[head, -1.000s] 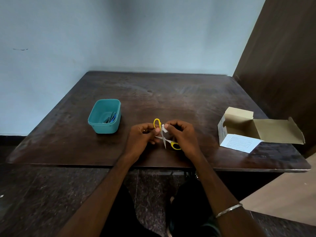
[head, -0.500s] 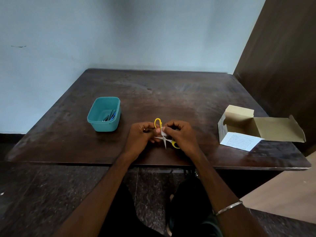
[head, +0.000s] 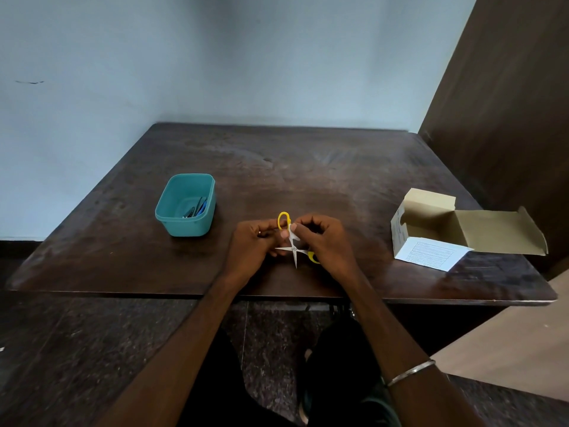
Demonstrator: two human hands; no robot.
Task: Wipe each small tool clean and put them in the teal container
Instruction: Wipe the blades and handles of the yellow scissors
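So you've got the small yellow-handled scissors (head: 294, 241) up off the table (head: 308, 167), blades spread wide in an X, and that looks like the point: with them spread you can get at the inner faces of each blade. Your left hand (head: 255, 241) has its grip curled around the upper yellow loop side, basically acting as the steady hand. Your right hand (head: 320, 238) is pinching a little white wipe (head: 292, 234) against one blade near the pivot, with the other yellow loop poking out under your palm. I'd say you're mid-wipe on this tool, not done with it.

The teal container (head: 187, 208) sits to the left of your hands, near but not touching, open top, and there are already a few thin tools lying inside it (something blue and some dark metal bits, too small to name). Easy drop-off spot once these scissors are clean.

Over on the right edge there's an open cardboard box (head: 431, 223) with its flap (head: 498, 232) laid back, printed panel facing you.

The table is dark wood, scuffed and a bit dusty-looking, pushed into a corner: pale blue wall (head: 246, 57) behind and a dark wood panel (head: 508, 103) on the right. Speckled stone floor (head: 61, 349) below.
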